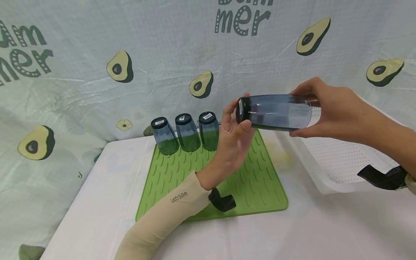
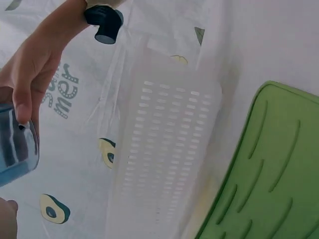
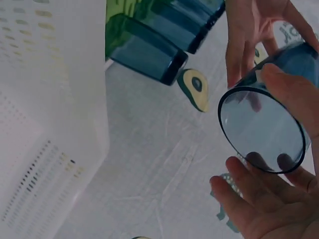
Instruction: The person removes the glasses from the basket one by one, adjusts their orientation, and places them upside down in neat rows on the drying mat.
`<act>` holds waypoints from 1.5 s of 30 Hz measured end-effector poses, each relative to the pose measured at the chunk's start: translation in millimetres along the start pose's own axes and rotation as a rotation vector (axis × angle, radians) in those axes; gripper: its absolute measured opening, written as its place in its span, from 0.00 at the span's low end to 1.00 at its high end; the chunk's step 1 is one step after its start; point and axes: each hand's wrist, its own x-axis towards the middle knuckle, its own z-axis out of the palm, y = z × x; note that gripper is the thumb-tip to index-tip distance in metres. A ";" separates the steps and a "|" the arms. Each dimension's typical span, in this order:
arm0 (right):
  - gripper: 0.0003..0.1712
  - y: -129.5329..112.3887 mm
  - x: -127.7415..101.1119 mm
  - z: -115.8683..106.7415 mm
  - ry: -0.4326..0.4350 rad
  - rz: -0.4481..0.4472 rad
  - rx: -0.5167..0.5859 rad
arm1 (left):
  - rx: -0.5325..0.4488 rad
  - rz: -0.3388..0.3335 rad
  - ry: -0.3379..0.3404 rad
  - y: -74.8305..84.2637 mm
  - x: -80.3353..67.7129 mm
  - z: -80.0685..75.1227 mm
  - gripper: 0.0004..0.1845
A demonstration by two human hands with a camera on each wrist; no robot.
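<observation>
A blue-tinted clear tumbler (image 1: 276, 112) lies sideways in the air above the green mat (image 1: 260, 184), held between both hands. My left hand (image 1: 231, 139) grips its dark base end, with the thumb on the near side. At the rim end, my right hand (image 1: 339, 110) holds the tumbler between thumb and fingers. The right wrist view looks into the open mouth of the tumbler (image 3: 261, 132). Three matching tumblers (image 1: 165, 137) stand upside down in a row along the mat's back edge, labels on their bases.
A white perforated plastic basket (image 1: 320, 177) stands right of the mat on the white-covered table (image 1: 253, 238). Behind everything hangs a pale cloth (image 1: 162, 43) printed with avocados and lettering. Each wrist wears a black strap piece (image 1: 222, 202).
</observation>
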 end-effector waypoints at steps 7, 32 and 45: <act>0.56 -9.5 1.6 7.8 0.000 0.038 -0.029 | -0.007 -0.004 -0.079 3.8 4.3 6.4 0.41; 0.55 -19.6 -11.4 23.2 -0.121 0.030 0.036 | 0.228 -0.072 -0.306 33.8 2.7 12.4 0.40; 0.55 -30.5 -9.1 33.0 -0.231 -0.020 0.023 | 0.364 -0.073 -0.250 56.4 -7.6 18.9 0.36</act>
